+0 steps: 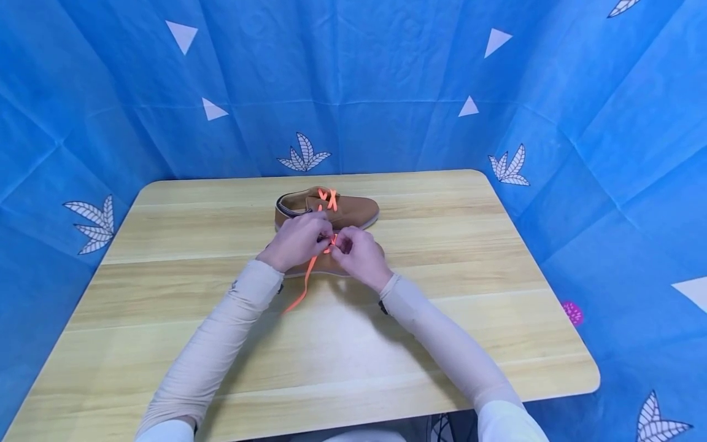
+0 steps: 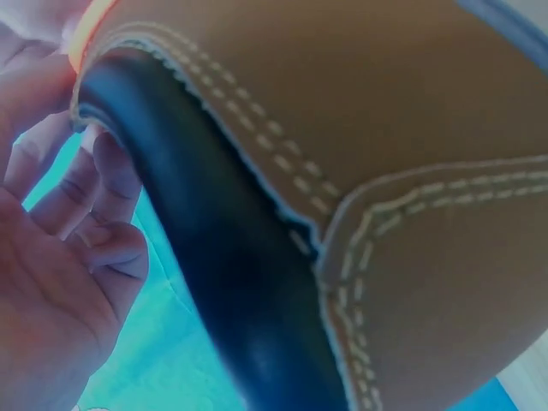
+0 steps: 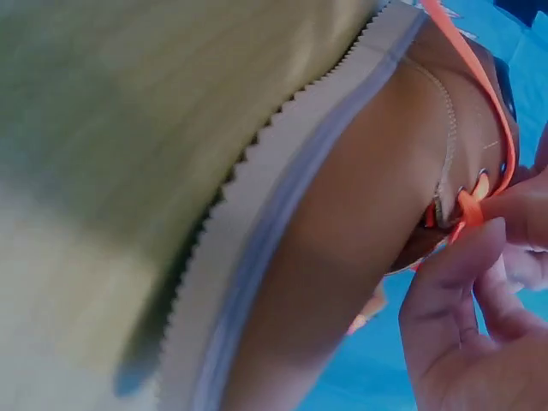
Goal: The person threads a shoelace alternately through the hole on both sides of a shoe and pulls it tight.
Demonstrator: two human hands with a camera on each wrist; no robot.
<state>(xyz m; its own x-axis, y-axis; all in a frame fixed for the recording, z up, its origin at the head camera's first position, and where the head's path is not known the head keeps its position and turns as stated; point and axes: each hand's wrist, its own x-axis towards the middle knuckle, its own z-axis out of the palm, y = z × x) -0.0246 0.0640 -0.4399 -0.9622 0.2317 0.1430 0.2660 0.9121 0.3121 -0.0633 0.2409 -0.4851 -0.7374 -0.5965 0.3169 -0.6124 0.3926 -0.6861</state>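
Note:
A brown shoe with orange laces lies sideways on the table, its toe to the right in the head view. Both hands meet over its lace holes and partly cover it. My left hand pinches the orange shoelace by the eyelets; in the left wrist view the left hand's other fingers curl beside the shoe's dark collar. From the toe side, my right hand pinches the lace between thumb and forefinger. A loose lace end trails over the shoe's side onto the table. The exact fingertip contact is partly hidden.
Just behind stands a second brown shoe, its orange lace crossed through the eyelets. The wooden table has rounded corners. Blue patterned cloth hangs close around its back and sides.

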